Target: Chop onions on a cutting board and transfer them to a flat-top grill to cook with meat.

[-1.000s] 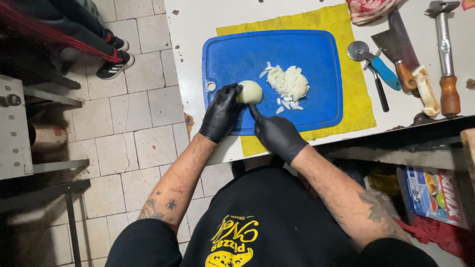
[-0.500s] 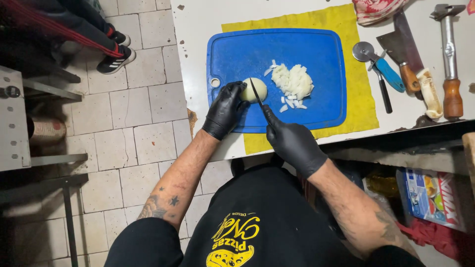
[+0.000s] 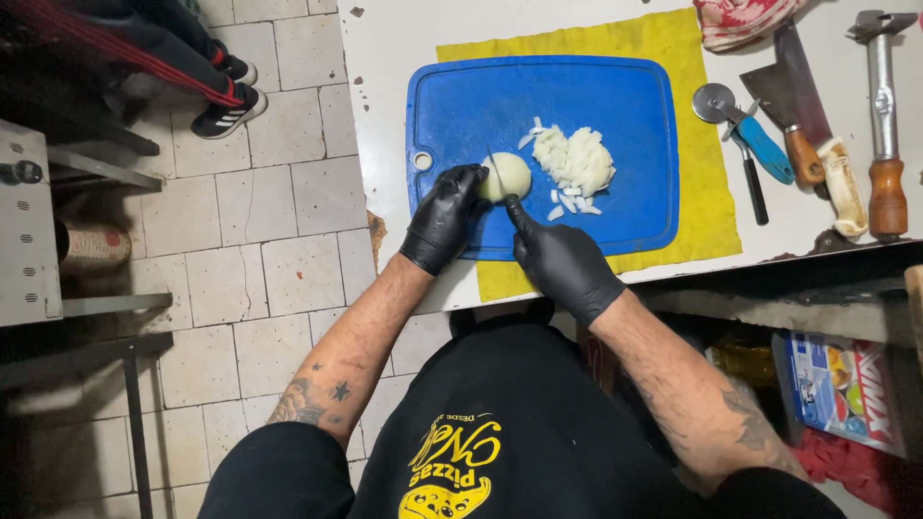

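Step in hand: slicing a peeled onion half [image 3: 507,177] on the blue cutting board [image 3: 635,106].
Left hand [image 3: 444,219]: black glove, fingers curled over the onion's left side, pinning it to the board.
Right hand [image 3: 562,261]: black glove, fingers closed on a knife [image 3: 497,171]; handle hidden, thin blade on the onion.
Onion location: board's left centre, chopped pile [image 3: 577,161] just beside it.
Next move, as judged: calls for a straight downward cut, left fingertips kept clear.
Counter [image 3: 385,58]: yellow cloth [image 3: 707,192] beneath the board; pizza wheel [image 3: 716,102] near.
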